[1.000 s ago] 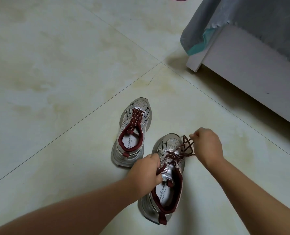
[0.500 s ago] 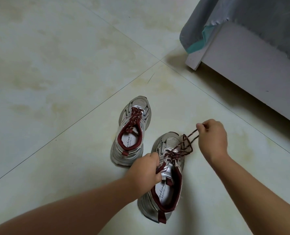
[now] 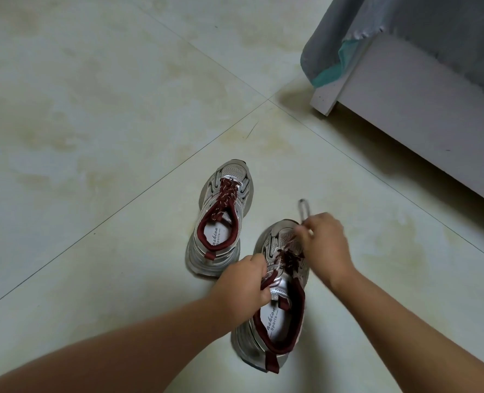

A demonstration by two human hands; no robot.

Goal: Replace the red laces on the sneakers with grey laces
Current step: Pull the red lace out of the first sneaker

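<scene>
- Two silver sneakers with dark red collars stand side by side on a pale tiled floor (image 3: 93,109), toes pointing away from the person.
- The far sneaker (image 3: 221,217) stands alone to the left, untouched, its red lace (image 3: 228,191) fully threaded and lying flat over the tongue.
- The near sneaker (image 3: 277,302) is the one in hand; its red lace (image 3: 287,255) is loosened and bunched over the eyelets.
- The left hand (image 3: 242,287) has its fingers curled around the top of the tongue and the collar edge of the near sneaker, gripping it.
- The right hand (image 3: 324,245) sits over the toe end of the near sneaker, blurred by motion, fingers curled and pinching the loosened lace.
- A thin loop of lace (image 3: 303,208) rises from the right hand's fingers, standing above the toe of the near sneaker.
- At the upper right a white bed frame (image 3: 405,109) rests on the floor, with a grey sheet (image 3: 419,24) draped over its corner and a strip of teal fabric (image 3: 331,72) showing beneath it.
- No grey laces are in view.
</scene>
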